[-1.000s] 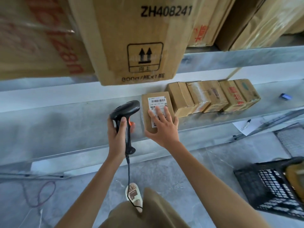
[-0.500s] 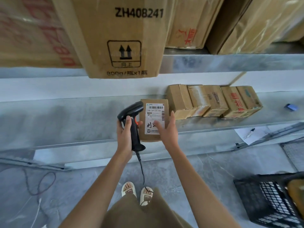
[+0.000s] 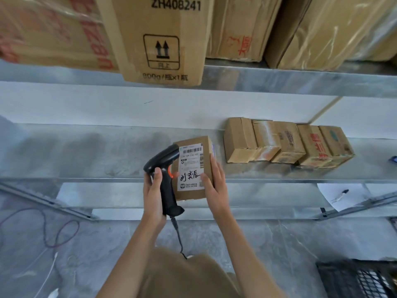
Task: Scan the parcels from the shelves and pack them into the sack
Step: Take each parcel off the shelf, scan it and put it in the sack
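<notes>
My right hand [image 3: 214,186] grips a small cardboard parcel [image 3: 207,151] by its right edge, its white barcode label facing me, lifted just off the front of the metal shelf [image 3: 107,160]. My left hand [image 3: 153,196] holds a black corded barcode scanner [image 3: 165,179] by the handle, its head next to the label's top left corner. Several more small parcels [image 3: 285,143] stand in a row on the same shelf to the right. No sack is in view.
Large cartons [image 3: 163,39] sit on the upper shelf, one overhanging its edge above my hands. A black mesh crate [image 3: 356,280] stands on the floor at lower right. A sheet of paper with a pen [image 3: 341,195] lies under the shelf. Cables [image 3: 53,231] trail at left.
The right hand went from lying flat on the parcel on the shelf to gripping its edge and lifting it toward me. The scanner stayed beside the label.
</notes>
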`<state>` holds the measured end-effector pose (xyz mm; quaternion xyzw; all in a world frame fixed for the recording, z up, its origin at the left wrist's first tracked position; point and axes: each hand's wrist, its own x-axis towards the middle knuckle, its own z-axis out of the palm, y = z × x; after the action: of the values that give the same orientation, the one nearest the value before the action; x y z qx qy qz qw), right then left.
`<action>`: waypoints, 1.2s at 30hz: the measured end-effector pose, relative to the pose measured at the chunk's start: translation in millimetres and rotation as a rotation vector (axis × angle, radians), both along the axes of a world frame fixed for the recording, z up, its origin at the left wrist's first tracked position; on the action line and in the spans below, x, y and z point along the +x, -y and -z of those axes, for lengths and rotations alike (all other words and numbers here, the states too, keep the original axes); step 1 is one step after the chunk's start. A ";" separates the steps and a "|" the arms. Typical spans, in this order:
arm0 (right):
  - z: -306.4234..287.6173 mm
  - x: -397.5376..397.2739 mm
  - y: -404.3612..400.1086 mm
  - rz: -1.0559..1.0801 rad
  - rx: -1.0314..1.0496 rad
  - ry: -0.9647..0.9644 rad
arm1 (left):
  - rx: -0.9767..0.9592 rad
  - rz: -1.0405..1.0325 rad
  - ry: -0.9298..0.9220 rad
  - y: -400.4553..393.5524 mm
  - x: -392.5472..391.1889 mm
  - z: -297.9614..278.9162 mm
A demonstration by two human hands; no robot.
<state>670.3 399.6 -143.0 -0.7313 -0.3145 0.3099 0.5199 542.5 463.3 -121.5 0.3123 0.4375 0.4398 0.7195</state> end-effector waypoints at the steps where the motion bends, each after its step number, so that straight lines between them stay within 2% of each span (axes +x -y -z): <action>1: 0.3 -2.7 0.3 0.016 0.011 0.016 | 0.003 -0.007 -0.010 2.4 -1.9 -1.1; 6: -0.8 -12.8 1.1 0.083 -0.017 0.039 | 0.070 0.003 -0.047 13.5 -7.2 -4.4; 13: -9.7 -26.9 0.4 0.025 -0.069 0.114 | 0.103 0.056 -0.051 14.6 -20.3 -3.2; 18: -8.7 -32.7 13.6 0.138 0.061 0.121 | 0.152 0.060 -0.059 15.5 -21.8 -8.4; 24: -8.3 -26.9 20.0 0.252 0.218 0.441 | 0.442 0.076 -0.224 24.3 -27.2 -25.7; 27: -4.8 -17.0 23.0 0.292 0.253 0.544 | 0.523 0.085 -0.233 27.3 -35.2 -32.9; 36: -1.0 -8.7 26.5 0.304 0.277 0.598 | 0.581 0.131 -0.247 34.1 -33.2 -32.3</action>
<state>661.6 373.2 -142.0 -0.7506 -0.3796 -0.0442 0.5390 509.2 429.2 -89.2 0.5831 0.3567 0.4579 0.5684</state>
